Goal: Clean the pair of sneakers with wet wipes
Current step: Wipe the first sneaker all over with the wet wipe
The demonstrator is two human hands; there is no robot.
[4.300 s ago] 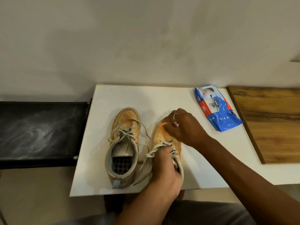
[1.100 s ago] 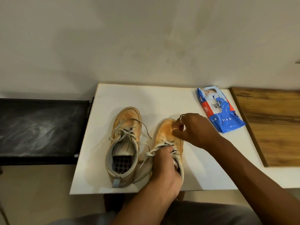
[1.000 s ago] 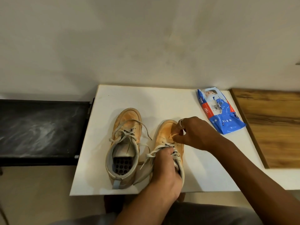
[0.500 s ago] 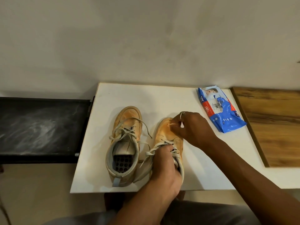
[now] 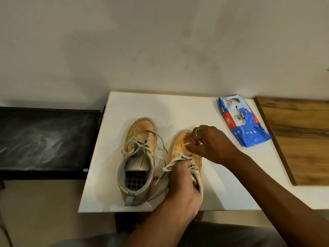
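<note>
We have two sneakers side by side on the white desk (image 5: 178, 107), toes pointing far from us. Our left hand (image 5: 181, 182) is wrapped tight around the near part of the right sneaker (image 5: 179, 147), over the laces and the opening. We think we hold it like this so the shoe does not slide while we rub it.

Our right hand (image 5: 210, 141) is on the toe of that same sneaker. Its fingers (image 5: 191, 148) are pinched shut on a small wet wipe (image 5: 185, 144). We can only see a little pale bit of the wipe between the fingers, pressed on the orange-stained top of the toe. So the shoe we are cleaning lies right under both hands, one at each end.

The left sneaker (image 5: 138, 157) sits just beside it, and no hand is on it. Its laces are loose and its top looks stained too, so we think it waits for its turn.

The blue pack of wipes (image 5: 249, 132) lies at the far right of the desk, near the right hand but not touching it. We guess it is there so we can grab a new wipe fast.

To the right of the desk is a wooden board (image 5: 300, 136). To the left is a dark bench (image 5: 44, 139).
</note>
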